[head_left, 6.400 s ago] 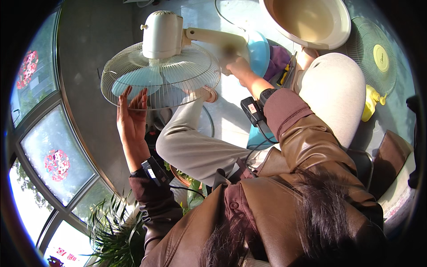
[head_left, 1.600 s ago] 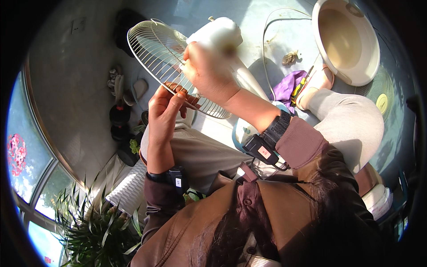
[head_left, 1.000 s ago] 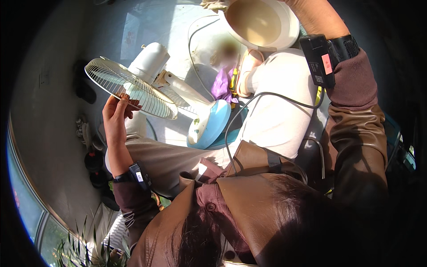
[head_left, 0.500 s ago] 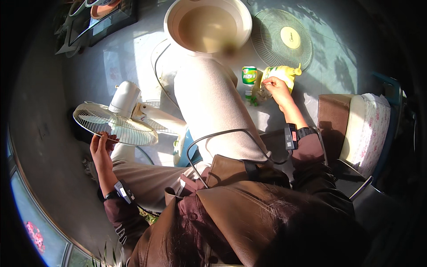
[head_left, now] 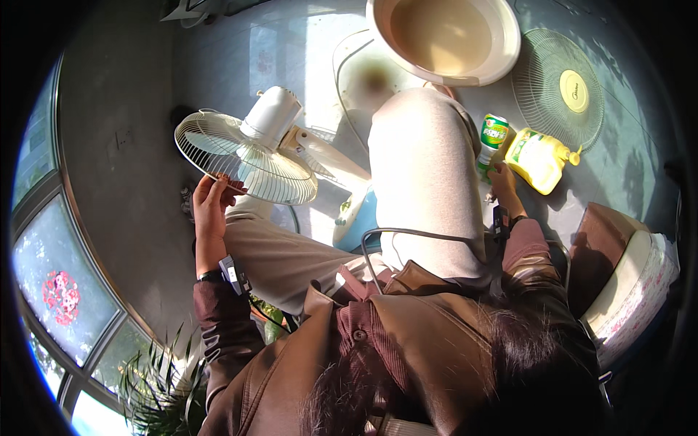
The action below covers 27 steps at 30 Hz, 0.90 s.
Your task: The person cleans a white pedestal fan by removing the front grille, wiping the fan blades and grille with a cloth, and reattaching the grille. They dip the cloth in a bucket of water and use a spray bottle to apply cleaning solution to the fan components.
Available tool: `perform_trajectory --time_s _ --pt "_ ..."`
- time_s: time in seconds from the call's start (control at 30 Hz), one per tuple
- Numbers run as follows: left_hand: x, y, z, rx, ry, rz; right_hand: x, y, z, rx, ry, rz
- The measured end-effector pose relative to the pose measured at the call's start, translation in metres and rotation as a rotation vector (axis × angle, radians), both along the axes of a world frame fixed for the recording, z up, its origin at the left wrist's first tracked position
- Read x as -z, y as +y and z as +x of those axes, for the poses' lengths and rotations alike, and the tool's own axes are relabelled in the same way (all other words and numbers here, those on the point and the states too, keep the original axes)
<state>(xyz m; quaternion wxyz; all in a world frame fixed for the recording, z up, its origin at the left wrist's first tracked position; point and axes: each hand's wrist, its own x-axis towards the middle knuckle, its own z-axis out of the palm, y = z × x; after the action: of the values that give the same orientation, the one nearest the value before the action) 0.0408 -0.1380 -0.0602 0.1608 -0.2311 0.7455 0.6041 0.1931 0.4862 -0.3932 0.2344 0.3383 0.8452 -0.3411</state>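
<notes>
My left hand (head_left: pixel 216 200) is closed on the near rim of the white wire fan grille (head_left: pixel 287 185). The grille lies tilted around the blades on the fan's white motor housing (head_left: pixel 272 118), whose stand (head_left: pixel 331 161) slants down to the right. My right hand (head_left: pixel 502 183) is low beside my right knee, fingers drawn together; what they hold, if anything, is too small and shaded to make out. Just beyond it is a green-and-white bottle (head_left: pixel 494 132), and to its right a yellow pump-style bottle (head_left: pixel 542 161) lies on its side.
A large pale basin (head_left: pixel 505 54) of cloudy water stands ahead. A detached round fan grille (head_left: pixel 534 87) lies at far right. A brown-sided cushioned seat (head_left: pixel 607 240) is near my right arm. A cable (head_left: pixel 337 69) curves over the floor. A leafy plant (head_left: pixel 160 385) stands lower left.
The view has swung left, shifting the scene rightward. My right hand has drawn back toward me from the yellow bottle, where a greyish tuft showed at its fingers. My left hand stays on the grille.
</notes>
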Motion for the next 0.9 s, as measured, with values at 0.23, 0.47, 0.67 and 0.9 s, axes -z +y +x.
perform_trajectory --time_s 0.23,0.47,0.67,0.9 --pt "-0.011 0.002 -0.005 -0.006 -0.126 -0.046 0.094 0.003 0.002 -0.309 -0.212 -0.123" --pt "-0.01 0.001 -0.002 -0.021 -0.112 -0.025 0.028 -0.011 -0.041 -0.053 -0.013 -0.264" --pt "0.001 -0.004 -0.001 -0.022 -0.064 -0.017 -0.114 0.003 -0.074 0.353 0.184 -0.829" --pt "0.006 -0.008 0.001 0.016 -0.005 0.018 -0.148 -0.008 -0.078 0.432 0.391 -0.662"
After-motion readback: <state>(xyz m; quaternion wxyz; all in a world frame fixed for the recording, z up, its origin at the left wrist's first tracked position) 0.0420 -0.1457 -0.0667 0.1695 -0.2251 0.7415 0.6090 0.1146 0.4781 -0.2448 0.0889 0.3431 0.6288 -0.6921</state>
